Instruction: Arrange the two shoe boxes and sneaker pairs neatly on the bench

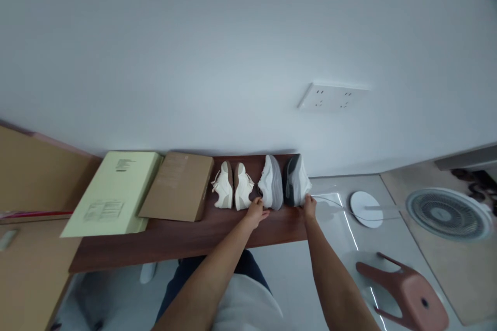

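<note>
Two chunky white-and-grey sneakers stand side by side near the right end of a dark wooden tabletop (171, 242). My left hand (257, 212) grips the heel end of the left sneaker (271, 183), thumb and fingers at its near edge. At the outer heel of the right sneaker (298, 181), which leans over and shows a dark side, my right hand (309, 206) has its fingers closed on the edge. To the left of these lies a pair of cream sneakers, one cream shoe (224, 186) beside the other cream shoe (243, 187), toes toward the wall.
A brown cardboard box (178, 186) and a pale yellow box (112, 194) lie left of the shoes. Behind is a wall with a socket plate (336, 98). On the floor at right are a pink stool (421, 302) and a fan (446, 214) with a white round base (366, 209).
</note>
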Demonstrator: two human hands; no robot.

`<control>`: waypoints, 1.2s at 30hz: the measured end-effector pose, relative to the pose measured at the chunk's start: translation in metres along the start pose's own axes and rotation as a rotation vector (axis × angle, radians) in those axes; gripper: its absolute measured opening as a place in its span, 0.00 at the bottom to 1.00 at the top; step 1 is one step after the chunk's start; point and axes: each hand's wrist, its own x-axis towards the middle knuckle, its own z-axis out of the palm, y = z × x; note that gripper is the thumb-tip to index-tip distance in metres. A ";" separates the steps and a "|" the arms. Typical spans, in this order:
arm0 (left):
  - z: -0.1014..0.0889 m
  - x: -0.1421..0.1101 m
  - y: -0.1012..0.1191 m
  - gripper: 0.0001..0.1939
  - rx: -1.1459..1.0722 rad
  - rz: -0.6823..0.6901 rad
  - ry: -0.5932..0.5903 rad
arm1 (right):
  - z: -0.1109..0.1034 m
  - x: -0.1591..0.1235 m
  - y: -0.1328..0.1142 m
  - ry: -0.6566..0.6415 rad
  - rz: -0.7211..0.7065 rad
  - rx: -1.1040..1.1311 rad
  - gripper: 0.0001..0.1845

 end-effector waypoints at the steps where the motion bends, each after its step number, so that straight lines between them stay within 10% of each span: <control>1: 0.000 -0.003 0.001 0.23 0.035 -0.011 0.029 | -0.001 0.001 0.003 0.006 0.024 -0.042 0.29; 7: -0.038 -0.055 -0.004 0.38 0.146 0.064 -0.037 | -0.008 0.004 -0.012 0.137 -0.106 -0.482 0.42; 12: -0.151 -0.116 -0.001 0.36 0.241 0.342 0.060 | 0.023 -0.058 -0.042 0.279 -0.619 -0.594 0.45; 16: -0.281 -0.157 0.014 0.36 0.478 0.726 0.662 | 0.083 -0.172 -0.044 -0.109 -0.873 -0.613 0.43; 19: -0.374 -0.174 0.026 0.41 0.742 0.703 1.077 | 0.143 -0.262 -0.030 -0.523 -0.983 -0.725 0.37; 24: -0.478 -0.173 0.043 0.52 1.188 0.496 0.979 | 0.233 -0.334 -0.008 -0.844 -1.091 -1.019 0.38; 29: -0.510 -0.159 0.055 0.47 1.431 0.595 0.787 | 0.249 -0.313 0.001 -0.877 -1.199 -1.124 0.40; 36: -0.503 -0.155 0.046 0.41 1.397 0.652 0.805 | 0.240 -0.289 -0.006 -0.909 -1.195 -1.161 0.36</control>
